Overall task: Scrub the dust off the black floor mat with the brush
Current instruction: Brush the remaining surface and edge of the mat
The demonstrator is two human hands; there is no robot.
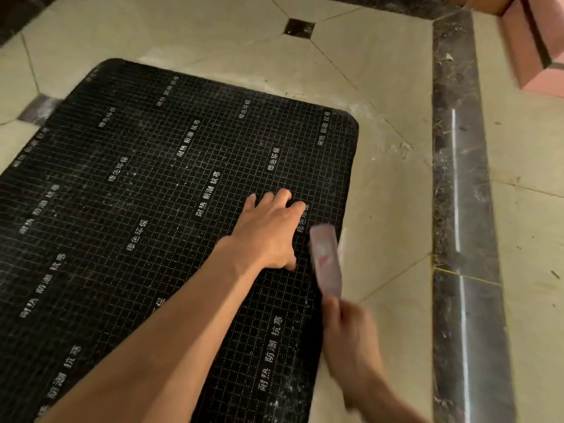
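The black floor mat (146, 209) looks thin, limp and likely to slide; the left hand (268, 233) presses it flat, fingers spread; the right hand (351, 337) grips the blurred brush (326, 261) by its near end.

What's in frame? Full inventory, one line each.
floor mat: 1, black with white grid and printed characters, flat on the floor, dusty near its right edge
brush: 1, pinkish, blurred, over the mat's right edge
floor tiles: several, beige with small dark inset squares, around the mat
border strip: 1, dark marble, right of the mat
pink step or ledge: 1, top right corner
left hand: 1, fingers spread, pressing on the mat
right hand: 1, gripping the brush handle, blurred
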